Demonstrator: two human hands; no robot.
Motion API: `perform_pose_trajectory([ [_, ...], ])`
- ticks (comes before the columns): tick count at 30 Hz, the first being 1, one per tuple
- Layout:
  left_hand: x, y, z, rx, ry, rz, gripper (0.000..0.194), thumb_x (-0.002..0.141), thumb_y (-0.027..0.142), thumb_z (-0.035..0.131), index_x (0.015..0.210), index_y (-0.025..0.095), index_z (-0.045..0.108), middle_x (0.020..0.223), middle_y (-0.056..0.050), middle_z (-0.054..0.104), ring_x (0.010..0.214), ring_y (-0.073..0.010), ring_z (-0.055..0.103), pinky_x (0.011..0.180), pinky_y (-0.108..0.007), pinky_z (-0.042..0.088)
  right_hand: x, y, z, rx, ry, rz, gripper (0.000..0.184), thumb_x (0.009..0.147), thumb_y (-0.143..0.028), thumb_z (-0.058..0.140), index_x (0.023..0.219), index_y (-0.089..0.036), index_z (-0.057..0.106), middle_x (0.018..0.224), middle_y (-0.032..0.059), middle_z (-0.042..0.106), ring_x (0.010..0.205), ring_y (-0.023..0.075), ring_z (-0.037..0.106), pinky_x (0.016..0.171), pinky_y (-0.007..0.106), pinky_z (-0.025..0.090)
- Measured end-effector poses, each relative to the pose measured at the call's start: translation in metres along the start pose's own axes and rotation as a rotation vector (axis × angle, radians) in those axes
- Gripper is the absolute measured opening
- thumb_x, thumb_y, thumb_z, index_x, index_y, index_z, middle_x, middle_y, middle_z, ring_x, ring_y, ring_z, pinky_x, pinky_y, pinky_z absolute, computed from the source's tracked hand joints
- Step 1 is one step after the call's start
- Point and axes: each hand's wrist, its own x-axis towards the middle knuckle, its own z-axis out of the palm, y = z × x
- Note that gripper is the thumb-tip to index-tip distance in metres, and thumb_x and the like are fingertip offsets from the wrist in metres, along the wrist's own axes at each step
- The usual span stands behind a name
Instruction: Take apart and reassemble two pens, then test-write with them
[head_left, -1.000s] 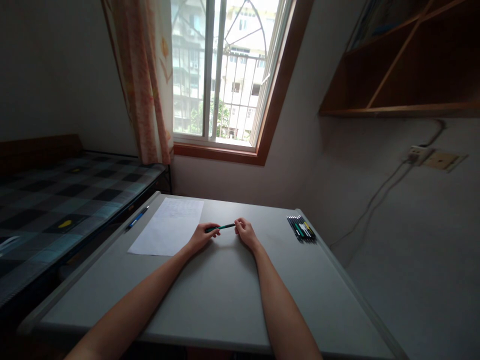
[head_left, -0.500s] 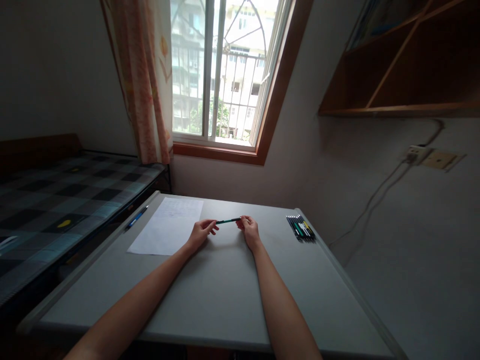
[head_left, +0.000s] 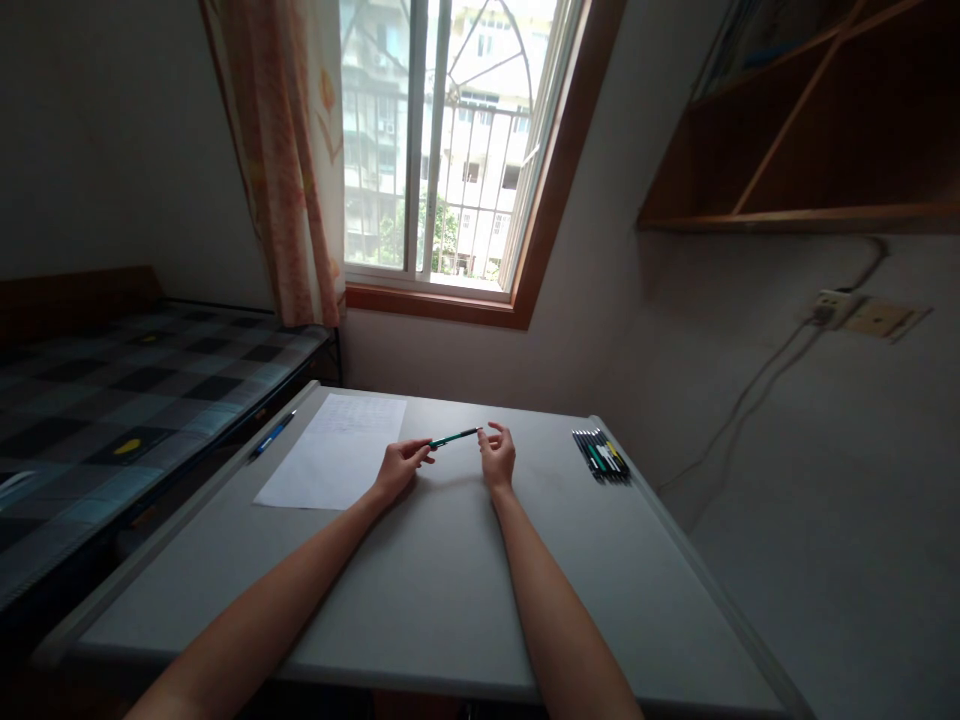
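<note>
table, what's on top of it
On the table: a sheet, a blue pen and a row of pens. The left hand holds a green pen above it. Anything under the sheet or forearms is covered.

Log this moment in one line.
left hand: holds slim green-black pen | right hand: at pen's other end | white paper sheet: flat

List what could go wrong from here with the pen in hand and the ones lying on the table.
The green pen might slip: the left hand pinches one end, and whether the right hand grips the other is unclear.
The blue pen lies near the left edge of the table, so a bump could roll it off.
The grouped pens near the right edge could be knocked off too.
</note>
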Motion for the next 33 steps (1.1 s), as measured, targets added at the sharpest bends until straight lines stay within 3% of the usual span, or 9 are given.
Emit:
perform_pose_trajectory([
  [3, 0.000, -0.002, 0.000, -0.019, 0.048, 0.005, 0.038, 0.069, 0.040, 0.061, 0.095, 0.012, 0.064, 0.088, -0.012, 0.068, 0.070, -0.0215, 0.066, 0.055, -0.027, 0.047, -0.010, -0.015, 0.003, -0.262, -0.117, -0.319, 0.033, 0.078, -0.039, 0.051, 0.105, -0.020, 0.055, 0.089, 0.0078, 0.060, 0.074, 0.0179, 0.055, 0.066, 0.032, 0.044],
  [6, 0.000, -0.001, 0.000, -0.027, 0.007, 0.028, 0.037, 0.069, 0.040, 0.061, 0.094, 0.012, 0.065, 0.087, -0.011, 0.069, 0.071, -0.0218, 0.066, 0.056, -0.027, 0.047, -0.019, -0.027, 0.008, -0.497, -0.282, -0.605, 0.030, 0.076, -0.030, 0.056, 0.106, -0.024, 0.058, 0.109, 0.0078, 0.057, 0.106, 0.0249, 0.044, 0.090, 0.041, 0.031],
  [8, -0.001, 0.001, 0.000, -0.024, -0.029, 0.037, 0.037, 0.069, 0.040, 0.061, 0.093, 0.013, 0.066, 0.086, -0.011, 0.069, 0.071, -0.0220, 0.066, 0.057, -0.028, 0.047, -0.022, -0.030, 0.012, -0.582, -0.375, -0.698, 0.026, 0.078, -0.022, 0.054, 0.103, -0.026, 0.060, 0.107, 0.0056, 0.059, 0.109, 0.0242, 0.041, 0.094, 0.042, 0.023],
  [10, -0.002, 0.003, 0.000, -0.026, -0.057, 0.028, 0.037, 0.069, 0.040, 0.062, 0.093, 0.012, 0.065, 0.086, -0.011, 0.069, 0.070, -0.0216, 0.066, 0.057, -0.028, 0.047, -0.023, -0.029, 0.014, -0.608, -0.446, -0.717, 0.025, 0.081, -0.017, 0.050, 0.101, -0.026, 0.061, 0.098, 0.0051, 0.063, 0.102, 0.0217, 0.046, 0.093, 0.040, 0.024],
  [13, -0.003, 0.008, 0.000, -0.054, -0.089, 0.005, 0.041, 0.069, 0.039, 0.063, 0.100, 0.012, 0.062, 0.084, -0.011, 0.069, 0.067, -0.0196, 0.065, 0.059, -0.028, 0.047, -0.021, -0.027, 0.013, -0.513, -0.415, -0.645, 0.025, 0.084, -0.017, 0.042, 0.100, -0.023, 0.059, 0.092, 0.0063, 0.063, 0.092, 0.0195, 0.051, 0.087, 0.036, 0.032],
  [18, -0.002, 0.010, 0.001, -0.049, -0.120, -0.018, 0.038, 0.069, 0.040, 0.061, 0.093, 0.011, 0.063, 0.072, -0.009, 0.069, 0.058, -0.0158, 0.062, 0.057, -0.027, 0.047, -0.015, -0.031, 0.004, -0.181, -0.058, -0.405, 0.023, 0.086, -0.024, 0.032, 0.099, -0.019, 0.050, 0.096, 0.0085, 0.058, 0.091, 0.0180, 0.052, 0.082, 0.032, 0.038],
  [24, -0.001, 0.009, 0.002, -0.028, -0.141, -0.005, 0.033, 0.072, 0.039, 0.058, 0.086, 0.010, 0.065, 0.068, -0.008, 0.067, 0.055, -0.0135, 0.059, 0.055, -0.026, 0.047, 0.001, -0.028, -0.006, 0.103, 0.257, -0.162, 0.012, 0.081, -0.030, 0.039, 0.076, -0.020, 0.044, 0.067, -0.0019, 0.047, 0.062, 0.0109, 0.045, 0.062, 0.024, 0.038],
  [27, -0.001, 0.007, 0.002, -0.032, -0.135, -0.007, 0.035, 0.072, 0.038, 0.058, 0.091, 0.010, 0.064, 0.067, -0.007, 0.067, 0.054, -0.0134, 0.059, 0.056, -0.026, 0.047, 0.011, -0.022, -0.007, 0.427, 0.259, -0.035, 0.029, 0.080, -0.042, 0.040, 0.061, -0.020, 0.038, 0.052, -0.0063, 0.036, 0.046, 0.0078, 0.035, 0.047, 0.021, 0.031],
  [33, 0.001, 0.004, 0.001, -0.043, -0.144, -0.007, 0.037, 0.072, 0.040, 0.057, 0.091, 0.009, 0.064, 0.068, -0.008, 0.067, 0.056, -0.0140, 0.059, 0.057, -0.027, 0.047, 0.018, -0.008, -0.019, 1.028, 0.066, 0.301, 0.047, 0.078, -0.059, 0.026, 0.051, -0.021, 0.023, 0.041, -0.0084, 0.022, 0.034, 0.0067, 0.024, 0.036, 0.022, 0.025],
])
